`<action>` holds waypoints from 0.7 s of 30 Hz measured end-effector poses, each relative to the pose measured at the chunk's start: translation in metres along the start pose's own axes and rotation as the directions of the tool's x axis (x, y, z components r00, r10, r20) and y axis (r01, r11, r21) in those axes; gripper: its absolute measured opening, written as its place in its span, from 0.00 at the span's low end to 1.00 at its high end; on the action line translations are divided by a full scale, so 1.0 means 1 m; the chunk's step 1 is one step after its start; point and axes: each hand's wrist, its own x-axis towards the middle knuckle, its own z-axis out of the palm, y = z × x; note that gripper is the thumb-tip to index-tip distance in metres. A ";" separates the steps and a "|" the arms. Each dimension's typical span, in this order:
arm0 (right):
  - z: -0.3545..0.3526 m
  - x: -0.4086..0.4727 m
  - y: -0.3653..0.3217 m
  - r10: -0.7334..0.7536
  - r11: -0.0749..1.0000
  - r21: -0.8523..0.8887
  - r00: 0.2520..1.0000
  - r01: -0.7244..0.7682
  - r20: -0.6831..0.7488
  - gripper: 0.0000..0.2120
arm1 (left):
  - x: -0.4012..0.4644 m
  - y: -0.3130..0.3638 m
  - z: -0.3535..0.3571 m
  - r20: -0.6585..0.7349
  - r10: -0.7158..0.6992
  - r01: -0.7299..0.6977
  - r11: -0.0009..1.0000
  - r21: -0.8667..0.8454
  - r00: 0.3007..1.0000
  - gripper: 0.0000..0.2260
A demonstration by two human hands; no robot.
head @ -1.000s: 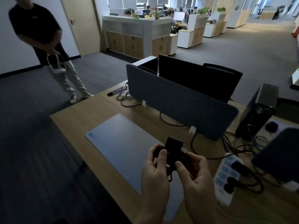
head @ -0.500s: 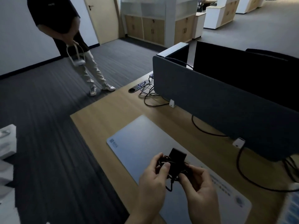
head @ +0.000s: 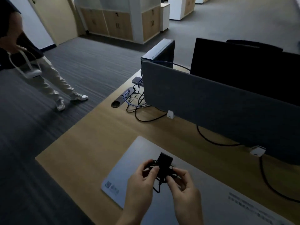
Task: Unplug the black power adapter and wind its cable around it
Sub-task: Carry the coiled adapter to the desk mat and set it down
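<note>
Both hands are closed on the black power adapter (head: 164,164), held up just above the grey desk mat (head: 129,168) at about six o'clock in the head view. The left hand (head: 142,182) pinches the adapter's left side, thumb pressed against the wrapped turns, fingers curled tight with no gap showing. The right hand (head: 183,184) pinches the right side, thumb and forefinger nipped together on the cable (head: 158,186) where it leaves the block. A short loose tail of cable dangles below, between the two hands, at six o'clock from the adapter. So the adapter looks unplugged and the winding seems nearly finished, with only that tail left. To do this well, I'd say keep the left thumb pinning the existing turns so they don't spring loose, feed the tail round with steady tension, and tuck the end under a turn. The risk is slack coils slipping off the block's corner. Away at one o'clock a grey desk divider (head: 211,101) stands on the wooden desk (head: 100,127), well apart from the work, with other cables trailing beneath it.
</note>
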 end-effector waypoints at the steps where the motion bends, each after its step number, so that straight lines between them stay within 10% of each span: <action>1: 0.015 0.007 0.002 0.019 1.000 -0.001 1.000 -0.019 -0.015 0.09 | 0.015 -0.002 -0.009 0.009 0.003 -0.003 1.000 0.023 1.000 0.07; 21: 0.150 0.173 0.103 0.060 0.963 -0.256 0.992 -0.086 -0.108 0.04 | 0.232 -0.109 -0.038 0.048 -0.102 0.090 0.974 0.207 0.994 0.05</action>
